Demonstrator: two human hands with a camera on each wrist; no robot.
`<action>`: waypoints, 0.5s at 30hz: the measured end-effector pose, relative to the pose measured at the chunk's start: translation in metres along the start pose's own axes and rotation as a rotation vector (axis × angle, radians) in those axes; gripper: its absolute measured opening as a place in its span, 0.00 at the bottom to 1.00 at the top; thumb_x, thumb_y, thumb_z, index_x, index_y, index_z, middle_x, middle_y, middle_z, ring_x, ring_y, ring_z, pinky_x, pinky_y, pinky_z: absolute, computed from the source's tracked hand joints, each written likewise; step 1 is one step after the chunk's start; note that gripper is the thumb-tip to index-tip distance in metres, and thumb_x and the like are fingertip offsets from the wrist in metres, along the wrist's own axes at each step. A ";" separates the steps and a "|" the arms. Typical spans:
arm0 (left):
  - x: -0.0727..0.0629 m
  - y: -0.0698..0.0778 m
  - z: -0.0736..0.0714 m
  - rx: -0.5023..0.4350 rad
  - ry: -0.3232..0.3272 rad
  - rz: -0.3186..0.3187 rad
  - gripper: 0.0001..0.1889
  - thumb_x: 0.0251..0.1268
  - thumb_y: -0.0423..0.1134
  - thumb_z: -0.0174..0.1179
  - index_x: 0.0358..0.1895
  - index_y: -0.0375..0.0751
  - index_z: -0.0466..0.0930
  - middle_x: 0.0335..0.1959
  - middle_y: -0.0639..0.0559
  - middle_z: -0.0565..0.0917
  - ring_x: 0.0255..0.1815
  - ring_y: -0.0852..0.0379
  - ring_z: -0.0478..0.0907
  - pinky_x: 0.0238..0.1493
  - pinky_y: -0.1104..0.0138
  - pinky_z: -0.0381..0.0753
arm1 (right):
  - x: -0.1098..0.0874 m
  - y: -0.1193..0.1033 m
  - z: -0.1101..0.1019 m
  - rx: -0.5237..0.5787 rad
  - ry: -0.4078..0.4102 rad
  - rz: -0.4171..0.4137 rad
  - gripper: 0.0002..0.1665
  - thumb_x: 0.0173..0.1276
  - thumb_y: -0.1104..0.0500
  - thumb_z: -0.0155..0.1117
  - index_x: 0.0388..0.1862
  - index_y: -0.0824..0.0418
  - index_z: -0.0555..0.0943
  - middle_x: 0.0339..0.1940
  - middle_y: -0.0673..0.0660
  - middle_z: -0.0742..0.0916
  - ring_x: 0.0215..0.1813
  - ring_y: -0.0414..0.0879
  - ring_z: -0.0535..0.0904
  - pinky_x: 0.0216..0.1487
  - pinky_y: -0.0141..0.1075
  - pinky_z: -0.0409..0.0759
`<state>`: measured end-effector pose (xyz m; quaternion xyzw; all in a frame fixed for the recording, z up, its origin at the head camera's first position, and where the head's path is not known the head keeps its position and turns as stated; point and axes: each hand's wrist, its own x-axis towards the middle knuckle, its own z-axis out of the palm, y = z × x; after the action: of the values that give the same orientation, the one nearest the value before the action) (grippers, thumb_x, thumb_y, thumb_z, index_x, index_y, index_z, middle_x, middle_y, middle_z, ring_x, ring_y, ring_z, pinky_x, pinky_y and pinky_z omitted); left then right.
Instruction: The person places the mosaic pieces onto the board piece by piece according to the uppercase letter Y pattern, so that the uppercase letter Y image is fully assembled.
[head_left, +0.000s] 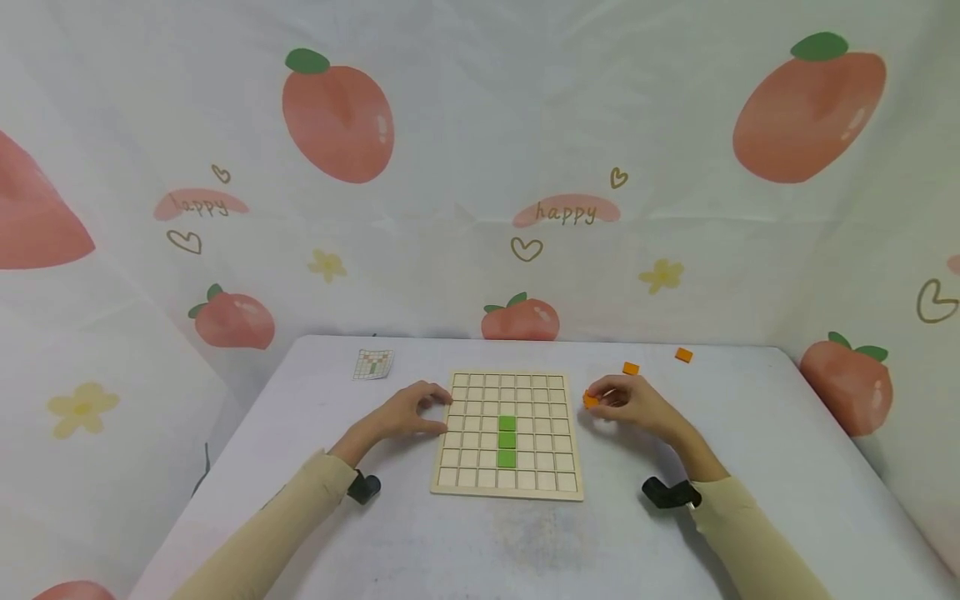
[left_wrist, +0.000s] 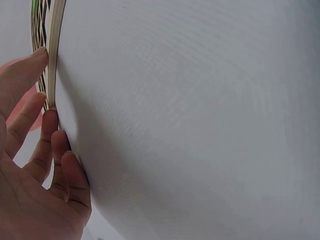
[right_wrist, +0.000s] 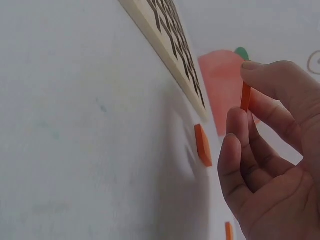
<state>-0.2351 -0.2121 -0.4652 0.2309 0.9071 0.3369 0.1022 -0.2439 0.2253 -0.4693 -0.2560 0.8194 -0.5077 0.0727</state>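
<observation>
A wooden grid board [head_left: 465,481] lies on the white table, with three green square tiles [head_left: 507,441] stacked in one column of its cells. My left hand [head_left: 408,412] rests its thumb and fingertips against the board's left edge, the fingers spread and slightly bent. Just off the right side of the board, my right hand [head_left: 630,403] pinches an orange tile [right_wrist: 245,96] between thumb and fingers, held above the table. Two more orange tiles lie beyond that hand, a nearer tile [head_left: 631,368] and a farther tile [head_left: 684,355].
A small paper card [head_left: 372,364] printed with a coloured grid pattern lies at the back left of the table [head_left: 420,550]. Behind the table hangs a white cloth [head_left: 442,275] with peach prints. Each wrist wears a black camera strap.
</observation>
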 end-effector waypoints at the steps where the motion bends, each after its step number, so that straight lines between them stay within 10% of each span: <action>1: 0.000 0.000 0.000 0.002 -0.001 -0.002 0.24 0.59 0.38 0.75 0.58 0.40 0.79 0.59 0.46 0.78 0.60 0.44 0.74 0.65 0.52 0.73 | 0.001 -0.001 0.001 0.003 -0.002 -0.005 0.14 0.64 0.65 0.75 0.48 0.67 0.85 0.43 0.59 0.87 0.40 0.51 0.83 0.43 0.31 0.81; 15: 0.001 0.000 0.000 0.005 0.001 0.005 0.24 0.59 0.38 0.75 0.58 0.39 0.79 0.58 0.48 0.79 0.60 0.45 0.75 0.65 0.53 0.73 | 0.033 -0.015 0.033 0.020 -0.037 -0.052 0.14 0.63 0.65 0.76 0.47 0.66 0.86 0.41 0.58 0.87 0.38 0.50 0.83 0.41 0.34 0.81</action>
<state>-0.2357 -0.2120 -0.4651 0.2335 0.9072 0.3352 0.1004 -0.2547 0.1775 -0.4673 -0.2857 0.8059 -0.5129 0.0770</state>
